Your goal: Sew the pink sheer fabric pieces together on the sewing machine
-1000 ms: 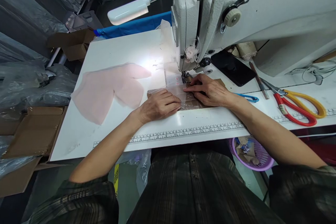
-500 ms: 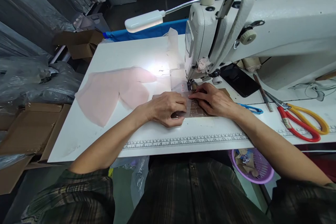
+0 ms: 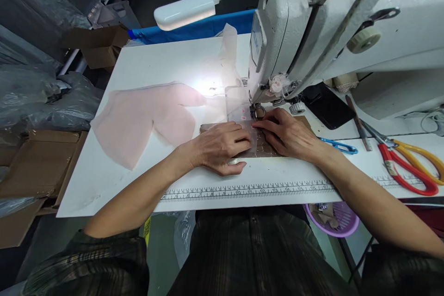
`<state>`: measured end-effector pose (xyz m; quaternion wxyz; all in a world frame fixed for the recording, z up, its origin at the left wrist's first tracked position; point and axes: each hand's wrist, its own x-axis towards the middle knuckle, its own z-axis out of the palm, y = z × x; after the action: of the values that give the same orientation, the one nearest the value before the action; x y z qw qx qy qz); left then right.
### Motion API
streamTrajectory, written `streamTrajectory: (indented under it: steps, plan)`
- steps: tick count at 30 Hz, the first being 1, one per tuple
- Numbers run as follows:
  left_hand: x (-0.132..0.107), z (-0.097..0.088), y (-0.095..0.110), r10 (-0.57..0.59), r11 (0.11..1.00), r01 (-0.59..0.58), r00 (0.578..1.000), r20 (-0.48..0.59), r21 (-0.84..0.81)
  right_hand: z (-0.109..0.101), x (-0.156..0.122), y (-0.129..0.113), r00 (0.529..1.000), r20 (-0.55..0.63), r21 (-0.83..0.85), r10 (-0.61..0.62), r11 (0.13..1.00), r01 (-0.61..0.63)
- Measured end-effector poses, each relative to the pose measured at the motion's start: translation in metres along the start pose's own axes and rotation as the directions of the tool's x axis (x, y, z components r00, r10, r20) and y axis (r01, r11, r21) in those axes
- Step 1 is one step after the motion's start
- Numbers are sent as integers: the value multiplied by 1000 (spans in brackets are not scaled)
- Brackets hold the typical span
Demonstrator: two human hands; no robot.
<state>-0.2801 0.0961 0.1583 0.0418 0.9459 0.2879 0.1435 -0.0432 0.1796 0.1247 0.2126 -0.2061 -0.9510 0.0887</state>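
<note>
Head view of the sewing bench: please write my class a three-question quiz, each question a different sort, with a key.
1. True or false: the scissors have one red handle and one yellow.

2. The pale pink cloth lies (a) inside the basket, (b) on top of the phone, (c) to the left of the left hand.

3. Short answer: which hand's fingertips are nearer the presser foot?

Key: 1 true; 2 c; 3 the right hand.

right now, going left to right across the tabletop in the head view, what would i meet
Sheer pink fabric piece → left hand → right hand → black phone → red-and-yellow-handled scissors.
</note>
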Motion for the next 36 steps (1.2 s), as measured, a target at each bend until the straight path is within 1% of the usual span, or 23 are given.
streamTrajectory:
  steps: [3, 6, 10, 13, 18, 23, 29, 36]
  plan:
    - [0, 0, 1, -1, 999, 0, 1000, 9, 47, -1, -1, 0, 1000, 14, 31, 1, 1000, -1]
    - [-1, 1, 1, -27, 996, 25, 1000, 17, 82, -2, -2, 0, 999, 30, 33, 15, 999, -16]
    - [-2, 4, 1, -46, 991, 45, 999, 4, 123, -3, -2, -1, 999, 31, 46, 10, 999, -11]
    - [-1, 5, 0, -48, 992, 49, 999, -13, 117, -4, -1, -3, 1000, 27, 47, 4, 999, -5]
    - [-1, 6, -3, -69, 993, 72, 997, -37, 94, -3, 0, -4, 999, 23, 7, 41, 999, -41]
    - [-2, 8, -5, -96, 991, 100, 994, -43, 92, -4, -1, -6, 999, 16, 57, 42, 997, -43]
    - [-2, 10, -7, -128, 987, 133, 990, -57, 95, -5, 0, -6, 999, 16, 37, 42, 998, -42]
    - [0, 10, -7, -180, 977, 182, 983, -32, 111, -8, -1, -6, 1000, 4, 86, 19, 996, -19]
